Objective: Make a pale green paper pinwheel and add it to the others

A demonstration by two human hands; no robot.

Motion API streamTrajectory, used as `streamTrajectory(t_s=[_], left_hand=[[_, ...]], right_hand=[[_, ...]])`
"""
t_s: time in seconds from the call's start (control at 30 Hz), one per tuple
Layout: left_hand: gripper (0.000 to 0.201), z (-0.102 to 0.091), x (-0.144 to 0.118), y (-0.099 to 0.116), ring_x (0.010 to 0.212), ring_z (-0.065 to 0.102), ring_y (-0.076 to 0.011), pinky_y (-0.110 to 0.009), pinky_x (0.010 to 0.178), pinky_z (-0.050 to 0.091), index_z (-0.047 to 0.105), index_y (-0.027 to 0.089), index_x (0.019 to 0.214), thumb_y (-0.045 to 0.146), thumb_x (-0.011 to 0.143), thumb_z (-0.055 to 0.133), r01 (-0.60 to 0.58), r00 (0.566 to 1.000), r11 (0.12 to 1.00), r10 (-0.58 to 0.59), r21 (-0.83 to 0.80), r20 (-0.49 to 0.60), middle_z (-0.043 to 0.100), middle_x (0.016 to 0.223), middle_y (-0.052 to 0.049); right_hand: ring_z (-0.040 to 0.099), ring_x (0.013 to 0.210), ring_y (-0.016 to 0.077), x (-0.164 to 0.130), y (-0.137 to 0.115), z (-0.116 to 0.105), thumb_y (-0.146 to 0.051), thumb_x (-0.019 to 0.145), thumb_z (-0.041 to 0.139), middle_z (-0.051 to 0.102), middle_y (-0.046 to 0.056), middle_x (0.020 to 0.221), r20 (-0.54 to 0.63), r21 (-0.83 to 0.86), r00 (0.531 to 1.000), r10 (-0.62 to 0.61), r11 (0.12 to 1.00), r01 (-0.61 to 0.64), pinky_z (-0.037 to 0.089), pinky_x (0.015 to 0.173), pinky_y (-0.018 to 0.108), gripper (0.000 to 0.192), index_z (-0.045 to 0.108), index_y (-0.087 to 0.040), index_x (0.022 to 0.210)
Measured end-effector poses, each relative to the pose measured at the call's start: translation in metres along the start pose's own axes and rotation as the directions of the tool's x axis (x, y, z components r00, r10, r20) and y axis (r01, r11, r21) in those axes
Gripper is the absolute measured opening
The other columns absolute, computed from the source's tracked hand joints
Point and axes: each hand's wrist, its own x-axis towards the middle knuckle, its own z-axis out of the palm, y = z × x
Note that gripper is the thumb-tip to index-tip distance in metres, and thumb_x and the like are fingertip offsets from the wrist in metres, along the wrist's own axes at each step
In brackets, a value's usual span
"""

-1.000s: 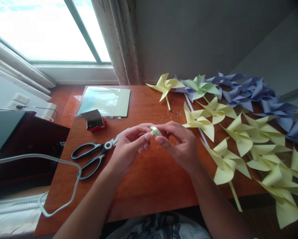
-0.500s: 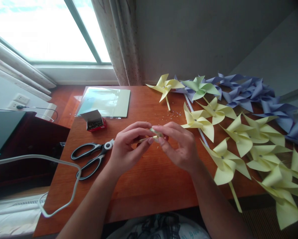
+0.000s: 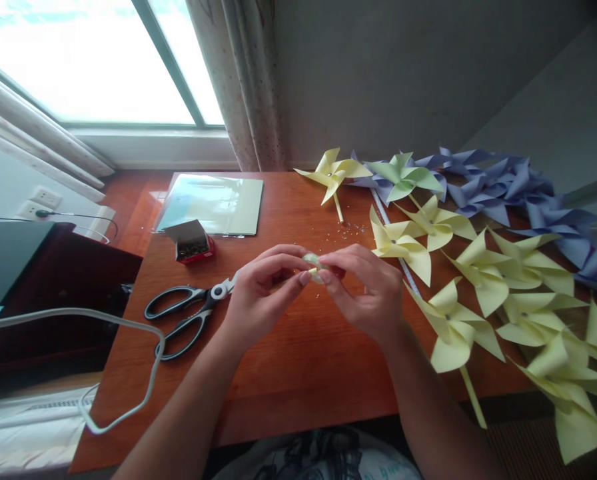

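My left hand (image 3: 261,297) and my right hand (image 3: 371,293) meet fingertip to fingertip above the middle of the wooden table (image 3: 298,373). Between them they pinch a small pale roll (image 3: 313,262) that looks like clear tape, with a thin yellow strip at its lower edge. Most of the roll is hidden by my fingers. Black-handled scissors (image 3: 188,313) lie on the table just left of my left hand, their blades pointing towards it.
Several yellow paper pinwheels (image 3: 483,273) cover the table's right side, with purple ones (image 3: 503,187) behind. At the back left lie a clear sheet packet (image 3: 213,203) and an open red box of pins (image 3: 191,241). A white cable (image 3: 128,333) loops at the left.
My fingers have turned and re-gripped the small roll, which sits slightly lower than a second ago. The hands stay over the same spot; the view has shifted slightly.
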Motion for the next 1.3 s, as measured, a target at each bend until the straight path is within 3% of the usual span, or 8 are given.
streamTrajectory(t_s=[0.13,0.43,0.57,0.67,0.8,0.93,1.13,1.3], left_hand=[[0.010,-0.0014,0.0000,0.0004,0.090,0.066,-0.0195,-0.024,0.063,0.054,0.078,0.017,0.089,0.026,0.085,0.077,-0.019,1.000,1.000,0.019,0.012,0.014,0.068,0.108,-0.012],[0.008,-0.0027,0.0004,0.0003,0.074,0.060,-0.0122,-0.020,0.055,0.048,0.080,0.017,0.089,0.023,0.084,0.078,0.007,1.000,0.997,-0.005,-0.077,0.019,0.067,0.107,-0.010],[0.007,-0.0040,-0.0008,0.0027,0.069,0.057,-0.0092,-0.019,0.053,0.048,0.080,0.018,0.090,0.021,0.084,0.078,0.007,0.999,0.993,-0.003,-0.117,0.038,0.064,0.108,-0.009],[0.006,-0.0046,-0.0025,0.0049,0.073,0.061,-0.0112,-0.019,0.056,0.051,0.079,0.018,0.089,0.020,0.084,0.078,-0.039,0.998,0.997,0.042,-0.069,0.038,0.064,0.107,-0.009],[0.010,-0.0052,-0.0031,0.0047,0.086,0.067,-0.0164,-0.021,0.066,0.058,0.079,0.019,0.093,0.016,0.084,0.076,-0.214,0.977,0.958,0.206,0.192,0.063,0.065,0.108,-0.010],[0.011,-0.0042,-0.0012,0.0035,0.082,0.069,-0.0177,-0.025,0.066,0.059,0.078,0.020,0.093,0.015,0.084,0.074,-0.385,0.920,0.825,0.375,0.414,0.109,0.070,0.101,-0.010],[0.021,-0.0015,-0.0004,0.0063,0.084,0.071,-0.0174,-0.026,0.072,0.059,0.078,0.022,0.095,0.007,0.082,0.073,-0.517,0.850,0.718,0.496,0.466,0.178,0.073,0.099,-0.009],[0.020,-0.0018,-0.0008,0.0091,0.081,0.072,-0.0175,-0.027,0.072,0.060,0.079,0.023,0.093,0.007,0.081,0.073,-0.530,0.842,0.707,0.502,0.467,0.195,0.074,0.097,-0.008]], right_hand=[[0.065,0.071,0.0168,0.0001,0.0012,-0.0004,-0.013,0.089,0.067,0.075,0.003,0.086,0.055,0.017,0.998,-0.023,1.000,0.022,0.057,0.069,0.033,0.025,0.071,-0.024,0.111],[0.070,0.075,0.0175,-0.0002,0.0011,-0.0018,-0.011,0.088,0.072,0.078,0.004,0.087,-0.017,0.056,0.998,-0.058,0.997,0.059,0.057,0.070,0.032,0.017,0.073,-0.024,0.100],[0.070,0.076,0.0183,-0.0015,0.0006,-0.0010,-0.014,0.090,0.070,0.077,0.002,0.084,-0.032,0.106,0.999,0.037,0.994,-0.033,0.058,0.071,0.034,0.013,0.072,-0.026,0.094],[0.067,0.072,0.0160,-0.0015,0.0001,-0.0017,-0.021,0.090,0.071,0.076,0.001,0.087,-0.024,0.135,0.982,0.187,0.974,-0.183,0.057,0.066,0.031,0.013,0.073,-0.027,0.102],[0.069,0.077,0.0151,0.0012,0.0001,-0.0027,-0.025,0.094,0.065,0.076,0.004,0.096,0.124,0.272,0.938,0.323,0.898,-0.345,0.057,0.064,0.027,0.015,0.075,-0.023,0.106],[0.068,0.066,0.0126,0.0026,0.0007,-0.0017,-0.029,0.094,0.065,0.075,0.003,0.088,0.292,0.474,0.857,0.425,0.714,-0.515,0.058,0.058,0.024,0.015,0.075,-0.019,0.100],[0.067,0.078,0.0142,0.0037,0.0023,-0.0050,-0.027,0.088,0.072,0.075,0.005,0.097,0.333,0.544,0.836,0.436,0.635,-0.548,0.058,0.063,0.024,0.011,0.078,-0.019,0.092],[0.066,0.082,0.0148,0.0041,0.0070,-0.0084,-0.025,0.085,0.074,0.074,0.007,0.102,0.391,0.570,0.814,0.430,0.581,-0.581,0.056,0.064,0.025,0.009,0.080,-0.020,0.088]])
